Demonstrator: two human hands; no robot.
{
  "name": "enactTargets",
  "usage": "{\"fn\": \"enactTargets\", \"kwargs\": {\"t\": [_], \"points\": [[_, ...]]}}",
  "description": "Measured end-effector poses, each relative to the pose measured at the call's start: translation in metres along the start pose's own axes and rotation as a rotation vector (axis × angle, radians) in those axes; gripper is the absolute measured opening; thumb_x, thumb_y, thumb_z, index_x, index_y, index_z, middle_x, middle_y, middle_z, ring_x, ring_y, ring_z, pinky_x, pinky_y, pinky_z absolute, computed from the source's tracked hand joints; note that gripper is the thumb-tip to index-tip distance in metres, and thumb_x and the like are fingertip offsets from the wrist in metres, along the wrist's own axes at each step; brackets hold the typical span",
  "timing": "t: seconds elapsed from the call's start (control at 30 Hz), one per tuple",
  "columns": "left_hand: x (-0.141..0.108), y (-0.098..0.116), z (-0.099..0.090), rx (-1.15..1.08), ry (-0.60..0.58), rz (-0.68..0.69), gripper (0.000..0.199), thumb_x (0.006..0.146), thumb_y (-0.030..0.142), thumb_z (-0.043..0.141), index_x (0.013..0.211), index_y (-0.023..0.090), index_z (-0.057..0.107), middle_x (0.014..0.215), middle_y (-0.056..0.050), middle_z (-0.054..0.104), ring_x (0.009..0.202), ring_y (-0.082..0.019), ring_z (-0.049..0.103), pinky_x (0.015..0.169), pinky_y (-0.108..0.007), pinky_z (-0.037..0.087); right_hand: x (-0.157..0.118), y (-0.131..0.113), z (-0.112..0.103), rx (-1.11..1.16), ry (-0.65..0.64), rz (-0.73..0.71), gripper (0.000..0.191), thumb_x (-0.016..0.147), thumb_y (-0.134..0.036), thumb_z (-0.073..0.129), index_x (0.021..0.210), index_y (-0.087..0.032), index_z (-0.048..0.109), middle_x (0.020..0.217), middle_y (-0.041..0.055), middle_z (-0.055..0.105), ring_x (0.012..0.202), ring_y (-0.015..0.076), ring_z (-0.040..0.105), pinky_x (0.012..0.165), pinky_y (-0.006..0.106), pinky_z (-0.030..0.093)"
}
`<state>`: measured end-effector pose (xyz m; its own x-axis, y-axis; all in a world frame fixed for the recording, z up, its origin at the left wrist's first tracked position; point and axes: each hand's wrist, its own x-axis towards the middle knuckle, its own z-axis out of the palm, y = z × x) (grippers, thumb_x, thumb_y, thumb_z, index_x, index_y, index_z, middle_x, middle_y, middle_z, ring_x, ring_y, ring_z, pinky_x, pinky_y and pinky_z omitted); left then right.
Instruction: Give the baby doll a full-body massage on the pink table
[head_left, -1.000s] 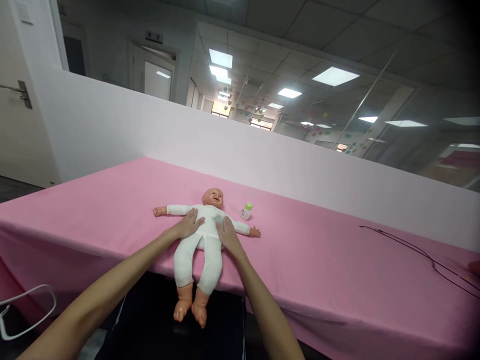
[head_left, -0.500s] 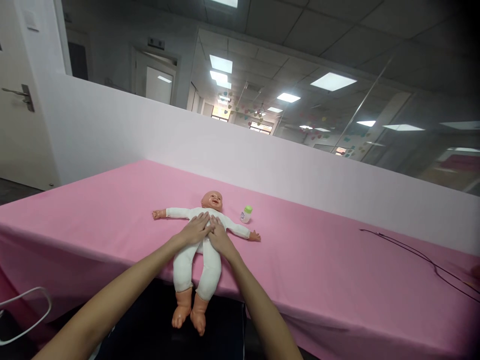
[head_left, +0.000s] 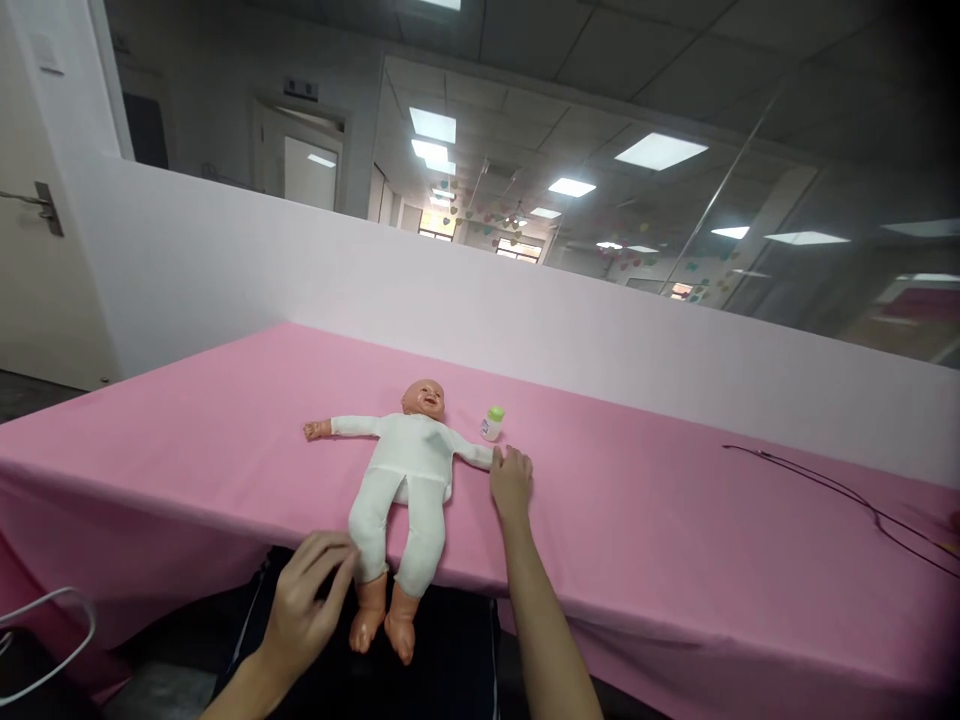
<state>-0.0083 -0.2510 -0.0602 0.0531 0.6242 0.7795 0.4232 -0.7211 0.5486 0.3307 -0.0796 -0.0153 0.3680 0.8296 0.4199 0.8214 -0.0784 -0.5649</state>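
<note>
A baby doll (head_left: pixel 411 450) in a white suit lies on its back, arms spread, its feet hanging past the front edge of the pink-covered table (head_left: pixel 637 520). My right hand (head_left: pixel 512 482) is over the doll's hand on the right and hides it; the fingers are bent and slightly apart, and I cannot tell if they touch it. Just beyond stands a small clear bottle (head_left: pixel 492 426) with a green cap. Beside the doll's lower leg, my left hand (head_left: pixel 309 590) hovers with fingers loosely curled and thumb apart, holding nothing.
Thin black cables (head_left: pixel 832 488) lie on the right part of the table. A white low wall (head_left: pixel 585 330) with glass above runs behind it. At the lower left is a white curved cable or tube (head_left: pixel 67 640), and a door (head_left: pixel 37 270) is at the far left.
Both hands have left the doll's chest, where they lay side by side. The right moved right to the doll's hand; the left came down and left, beside the leg.
</note>
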Motion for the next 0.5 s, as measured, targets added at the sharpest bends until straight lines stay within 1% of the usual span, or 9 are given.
{"fn": "enactTargets", "kwargs": {"t": [0.03, 0.07, 0.13, 0.17, 0.23, 0.27, 0.33, 0.43, 0.5], "points": [[-0.013, 0.005, 0.001, -0.008, 0.007, 0.052, 0.022, 0.103, 0.011, 0.057, 0.109, 0.025, 0.073, 0.103, -0.005, 0.074, 0.098, -0.019, 0.071, 0.088, -0.030, 0.057, 0.000, 0.002, -0.002, -0.027, 0.009, 0.063, 0.054, 0.104, -0.044, 0.038, 0.133, -0.007, 0.065, 0.143, 0.0304, 0.059, 0.144, 0.0451, 0.040, 0.116, 0.062, 0.030], [-0.023, 0.009, 0.003, -0.013, -0.032, 0.086, 0.023, 0.102, 0.009, 0.056, 0.111, 0.024, 0.072, 0.100, -0.005, 0.073, 0.094, -0.018, 0.070, 0.084, -0.029, 0.057, -0.001, 0.002, -0.003, -0.044, 0.007, 0.115, 0.053, 0.103, -0.044, 0.041, 0.130, -0.006, 0.066, 0.141, 0.0321, 0.059, 0.143, 0.0468, 0.040, 0.115, 0.063, 0.029], [-0.037, 0.011, 0.008, -0.001, -0.142, 0.114, 0.024, 0.102, 0.010, 0.057, 0.118, 0.022, 0.070, 0.102, -0.007, 0.070, 0.092, -0.018, 0.069, 0.080, -0.029, 0.058, -0.003, 0.002, -0.002, -0.054, -0.002, 0.172, 0.050, 0.102, -0.045, 0.045, 0.126, -0.007, 0.068, 0.139, 0.0322, 0.058, 0.140, 0.0470, 0.042, 0.115, 0.062, 0.028], [-0.042, 0.010, 0.010, 0.018, -0.175, 0.125, 0.023, 0.102, 0.013, 0.058, 0.121, 0.020, 0.070, 0.104, -0.009, 0.068, 0.090, -0.019, 0.069, 0.078, -0.029, 0.058, -0.004, 0.001, -0.001, -0.053, -0.004, 0.194, 0.050, 0.101, -0.046, 0.047, 0.125, -0.008, 0.069, 0.139, 0.0316, 0.057, 0.139, 0.0465, 0.042, 0.115, 0.061, 0.027], [-0.050, 0.005, 0.015, 0.071, -0.196, 0.157, 0.024, 0.101, 0.022, 0.065, 0.124, 0.018, 0.070, 0.105, -0.010, 0.065, 0.087, -0.019, 0.068, 0.074, -0.029, 0.059, -0.004, 0.000, 0.000, -0.035, 0.001, 0.238, 0.051, 0.099, -0.050, 0.052, 0.124, -0.008, 0.067, 0.143, 0.0324, 0.054, 0.140, 0.0474, 0.040, 0.116, 0.062, 0.024], [-0.054, 0.001, 0.017, 0.100, -0.196, 0.175, 0.027, 0.099, 0.026, 0.069, 0.125, 0.017, 0.071, 0.106, -0.011, 0.064, 0.086, -0.020, 0.067, 0.072, -0.030, 0.059, -0.004, 0.001, 0.000, -0.018, 0.003, 0.262, 0.053, 0.097, -0.052, 0.055, 0.124, -0.007, 0.066, 0.142, 0.0331, 0.053, 0.140, 0.0484, 0.039, 0.115, 0.064, 0.023], [-0.059, -0.005, 0.020, 0.143, -0.182, 0.207, 0.033, 0.096, 0.028, 0.075, 0.127, 0.017, 0.071, 0.106, -0.010, 0.063, 0.085, -0.020, 0.067, 0.071, -0.029, 0.059, -0.002, 0.002, -0.001, 0.042, -0.001, 0.296, 0.055, 0.093, -0.055, 0.062, 0.122, -0.008, 0.065, 0.137, 0.0321, 0.057, 0.138, 0.0490, 0.041, 0.115, 0.065, 0.024], [-0.070, -0.011, 0.022, 0.140, -0.153, 0.201, 0.041, 0.098, 0.010, 0.067, 0.137, 0.021, 0.068, 0.110, -0.009, 0.063, 0.090, -0.018, 0.068, 0.076, -0.027, 0.061, -0.001, 0.004, -0.004, 0.191, 0.003, 0.298, 0.055, 0.086, -0.054, 0.069, 0.123, -0.015, 0.062, 0.130, 0.0241, 0.063, 0.133, 0.0432, 0.049, 0.116, 0.058, 0.031], [-0.077, -0.011, 0.022, 0.091, -0.125, 0.152, 0.050, 0.099, 0.002, 0.059, 0.143, 0.025, 0.065, 0.115, -0.009, 0.062, 0.097, -0.018, 0.069, 0.082, -0.028, 0.062, 0.000, 0.003, -0.004, 0.321, 0.026, 0.293, 0.055, 0.084, -0.050, 0.069, 0.127, -0.018, 0.058, 0.134, 0.0203, 0.061, 0.129, 0.0370, 0.054, 0.115, 0.050, 0.038]]}}
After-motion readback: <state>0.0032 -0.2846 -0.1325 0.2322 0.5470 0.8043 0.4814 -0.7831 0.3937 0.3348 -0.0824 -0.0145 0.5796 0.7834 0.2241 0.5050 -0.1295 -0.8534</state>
